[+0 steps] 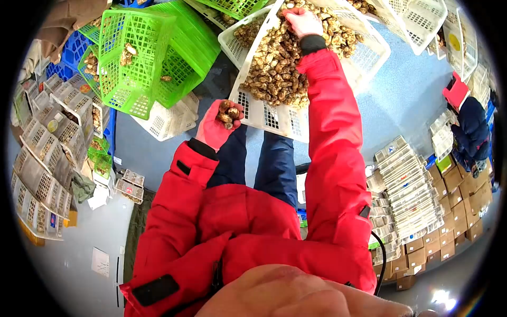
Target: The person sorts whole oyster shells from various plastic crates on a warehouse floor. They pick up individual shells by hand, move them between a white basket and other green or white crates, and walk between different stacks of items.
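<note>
Several small brown mushrooms (228, 114) rest in my left hand (215, 127), its fingers curled round them, just left of a large white crate (272, 117). That crate holds a thick heap of brown and cream mushrooms (280, 68). At the far side of the heap, my right hand (305, 22) reaches down with its fingertips among the mushrooms. Its fingers are bent together at the heap, and whether they grip a piece is too small to tell.
Green crates (137, 58) with a few mushrooms stand at the upper left. White crates (406, 190) are stacked at the right beside cardboard boxes (454, 206). A person in dark clothing (471, 127) is at the far right. More crates (47, 153) fill the left side.
</note>
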{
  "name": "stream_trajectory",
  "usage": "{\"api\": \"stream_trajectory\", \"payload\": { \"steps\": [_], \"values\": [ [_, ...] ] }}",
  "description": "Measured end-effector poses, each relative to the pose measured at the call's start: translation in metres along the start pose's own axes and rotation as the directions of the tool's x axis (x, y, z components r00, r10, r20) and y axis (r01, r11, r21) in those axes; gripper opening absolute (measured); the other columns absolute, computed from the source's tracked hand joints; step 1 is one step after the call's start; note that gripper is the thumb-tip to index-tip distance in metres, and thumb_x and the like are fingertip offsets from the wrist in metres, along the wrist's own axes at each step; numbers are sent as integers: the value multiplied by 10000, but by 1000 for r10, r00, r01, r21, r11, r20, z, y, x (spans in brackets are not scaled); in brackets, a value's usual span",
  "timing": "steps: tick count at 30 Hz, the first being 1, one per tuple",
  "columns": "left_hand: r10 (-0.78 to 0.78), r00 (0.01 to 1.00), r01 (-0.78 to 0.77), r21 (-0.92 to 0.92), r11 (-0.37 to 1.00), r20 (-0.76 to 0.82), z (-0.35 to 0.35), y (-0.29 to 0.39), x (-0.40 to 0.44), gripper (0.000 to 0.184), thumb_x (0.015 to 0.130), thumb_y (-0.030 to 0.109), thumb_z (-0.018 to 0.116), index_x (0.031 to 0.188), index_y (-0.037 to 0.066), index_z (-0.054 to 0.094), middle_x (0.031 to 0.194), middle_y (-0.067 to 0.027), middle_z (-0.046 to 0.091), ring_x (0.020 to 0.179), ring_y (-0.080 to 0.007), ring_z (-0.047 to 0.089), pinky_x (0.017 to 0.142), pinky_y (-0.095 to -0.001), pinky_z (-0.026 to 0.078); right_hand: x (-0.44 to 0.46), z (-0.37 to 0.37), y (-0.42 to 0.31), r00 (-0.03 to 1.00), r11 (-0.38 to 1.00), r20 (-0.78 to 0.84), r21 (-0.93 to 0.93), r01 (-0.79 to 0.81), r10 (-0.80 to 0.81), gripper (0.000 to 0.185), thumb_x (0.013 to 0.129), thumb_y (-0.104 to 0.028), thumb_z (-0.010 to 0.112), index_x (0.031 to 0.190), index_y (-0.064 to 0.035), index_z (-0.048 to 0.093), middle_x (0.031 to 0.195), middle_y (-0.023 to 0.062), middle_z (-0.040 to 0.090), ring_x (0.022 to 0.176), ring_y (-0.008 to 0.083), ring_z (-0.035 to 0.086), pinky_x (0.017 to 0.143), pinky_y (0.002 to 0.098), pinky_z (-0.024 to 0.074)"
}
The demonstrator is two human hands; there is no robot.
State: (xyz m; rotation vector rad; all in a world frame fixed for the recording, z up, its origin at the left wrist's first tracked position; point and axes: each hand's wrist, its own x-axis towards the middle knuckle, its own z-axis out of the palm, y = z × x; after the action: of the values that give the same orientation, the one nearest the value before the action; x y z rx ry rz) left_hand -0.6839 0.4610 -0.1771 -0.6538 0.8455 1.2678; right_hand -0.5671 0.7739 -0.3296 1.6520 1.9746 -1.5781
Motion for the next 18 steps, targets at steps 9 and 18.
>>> {"api": "stream_trajectory", "payload": {
  "steps": [9,18],
  "values": [
    [-30,1000,30,-20,999,-6,5,-7,2,320,899,343,470,957,40,555,993,-145,562,864,-252,550,675,-341,494,-107,26,16,943,-60,137,985,-162,-302,414,896,-215,494,1234,4,398,1083,218,562,930,256,599,838,351,485],
    [-27,1000,27,31,999,14,14,-25,3,321,897,353,472,962,47,547,995,-141,559,857,-246,540,686,-329,477,-114,5,11,938,-60,153,982,-180,-312,310,913,-189,466,1148,13,478,1090,160,563,941,225,596,809,322,493]
  ]
}}
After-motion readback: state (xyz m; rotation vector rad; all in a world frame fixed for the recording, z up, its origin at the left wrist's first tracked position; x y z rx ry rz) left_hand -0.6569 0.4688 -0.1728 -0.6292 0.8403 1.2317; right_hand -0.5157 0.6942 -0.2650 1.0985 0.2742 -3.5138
